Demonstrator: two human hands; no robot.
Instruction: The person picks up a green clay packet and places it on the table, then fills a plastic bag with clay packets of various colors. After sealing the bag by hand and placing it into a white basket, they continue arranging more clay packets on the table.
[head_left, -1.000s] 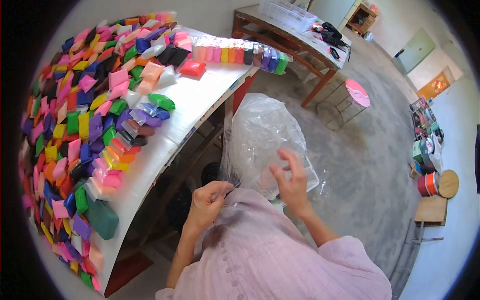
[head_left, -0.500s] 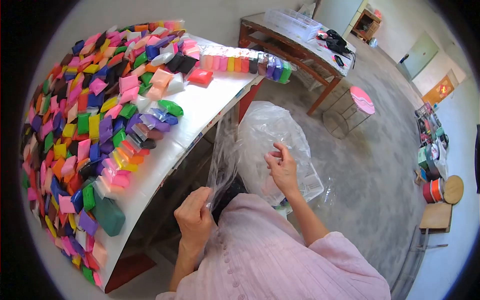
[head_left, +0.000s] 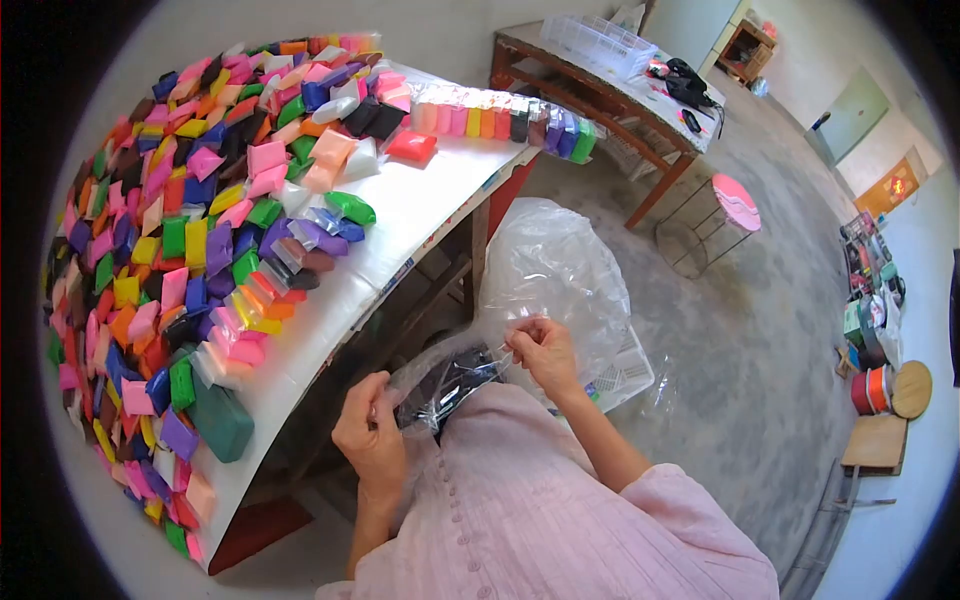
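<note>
A clear plastic bag stretches across my lap between my two hands. My left hand pinches its left end, fingers closed. With thumb and fingers together, my right hand grips the other end. Beyond the right hand, a large translucent plastic bag bulges over a white basket. To the left, many small coloured packets cover much of a white table. A row of packets in clear wrap lies along its far end.
A dark green packet lies near the table's near edge. Further back are a wooden table with a clear plastic crate, and a pink-topped stool. Ribbon spools and a wooden board stand along the right wall.
My right hand has moved down and left and closed on the clear bag. The bag, previously hanging from my left hand, is now spread between both hands.
</note>
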